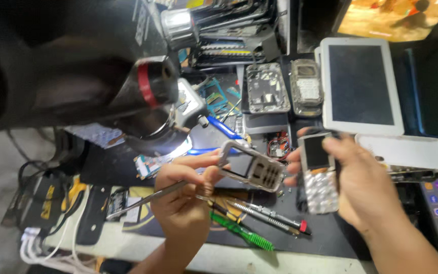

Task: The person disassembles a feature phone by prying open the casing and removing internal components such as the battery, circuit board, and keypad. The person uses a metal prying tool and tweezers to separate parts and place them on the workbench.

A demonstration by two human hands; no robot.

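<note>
Left hand: [183,200] closed around two things at once — a thin metal tweezer [145,199] running down to the left, and the grey front frame of a keypad phone [252,167], pinched at its near end by thumb and fingers.
Right hand: [353,182] closed on a small keypad phone body [319,172], screen up, held just right of the frame; the two parts are near but apart.
Step in hand, as judged: fitting or separating frame and body — best done with both parts level and edges lined up, and with the tweezer tip kept off the screen.
Risk: the crowded left-hand grip could let the frame slip.
Desk: dark mat [325,233], cluttered; a green-handled screwdriver [242,231] and a dark one with a red end [269,215] lie below the hands.
Further back: white tablet [361,83], two bare phone housings [267,89], blue-handled tool [224,127].
Lamp: [150,89] dark head with a red ring, looming at upper left.
Room: dim, workshop-like; cables at far left.
</note>
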